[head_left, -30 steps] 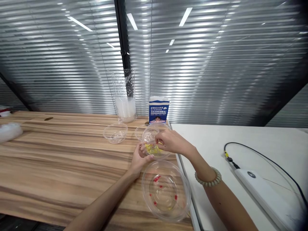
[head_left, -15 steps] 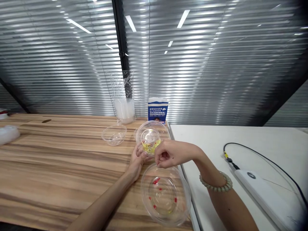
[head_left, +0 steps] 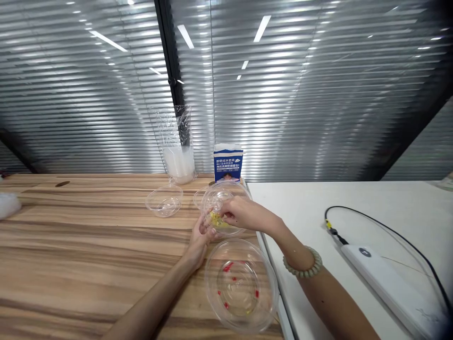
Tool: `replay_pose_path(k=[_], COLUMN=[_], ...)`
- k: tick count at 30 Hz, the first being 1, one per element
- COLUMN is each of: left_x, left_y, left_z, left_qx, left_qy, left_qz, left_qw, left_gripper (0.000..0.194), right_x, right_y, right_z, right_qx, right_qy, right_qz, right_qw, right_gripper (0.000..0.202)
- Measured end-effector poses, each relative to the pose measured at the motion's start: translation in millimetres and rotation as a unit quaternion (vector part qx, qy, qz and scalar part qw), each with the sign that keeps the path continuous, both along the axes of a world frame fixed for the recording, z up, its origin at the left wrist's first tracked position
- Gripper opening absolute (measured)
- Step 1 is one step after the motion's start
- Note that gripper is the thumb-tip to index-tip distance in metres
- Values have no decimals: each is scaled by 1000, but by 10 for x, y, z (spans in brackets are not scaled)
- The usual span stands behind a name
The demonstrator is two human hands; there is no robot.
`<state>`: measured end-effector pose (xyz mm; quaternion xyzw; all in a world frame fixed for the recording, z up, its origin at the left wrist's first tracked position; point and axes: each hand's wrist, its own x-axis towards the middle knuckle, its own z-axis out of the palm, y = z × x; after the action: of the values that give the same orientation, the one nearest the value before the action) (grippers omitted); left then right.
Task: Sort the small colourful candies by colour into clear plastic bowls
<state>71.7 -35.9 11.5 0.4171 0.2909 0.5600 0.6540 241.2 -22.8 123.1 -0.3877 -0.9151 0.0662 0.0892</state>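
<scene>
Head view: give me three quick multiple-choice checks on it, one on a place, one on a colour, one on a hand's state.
1. Where does the blue carton stand?
A. behind the tilted bowl, at the blinds
B. on the white table
C. inside the large bowl

2. What colour are the small pieces in the large clear bowl?
A. all blue
B. mostly red
C. all black

3. What is the right hand doing?
A. lying flat on the white table
B. gripping the black cable
C. fingertips reaching into the tilted bowl

Answers: 1 A, the carton stands upright just beyond the bowl. 2 B, red bits dot its bottom. 3 C, its fingers meet the yellow pieces, while the left hand holds that bowl's rim.
</scene>
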Motion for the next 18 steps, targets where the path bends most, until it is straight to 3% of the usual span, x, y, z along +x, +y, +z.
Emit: replay_pose_path(k=[8,18], left_x=[-1,-12], left_y=[-1,33], left_z=[7,-55], left_qx=[1,7], left_qy=[6,-10], left_qz=[-22,-37], left_qw=[1000,999], left_gripper=[79,80], right_x=[-94,-121], right_y=[68,108], right_z=[-116,-137], right_qx=[41,-7], right_qy=[-27,-14], right_qz=[1,28], right_qw=[999,999], right_gripper=[21,22])
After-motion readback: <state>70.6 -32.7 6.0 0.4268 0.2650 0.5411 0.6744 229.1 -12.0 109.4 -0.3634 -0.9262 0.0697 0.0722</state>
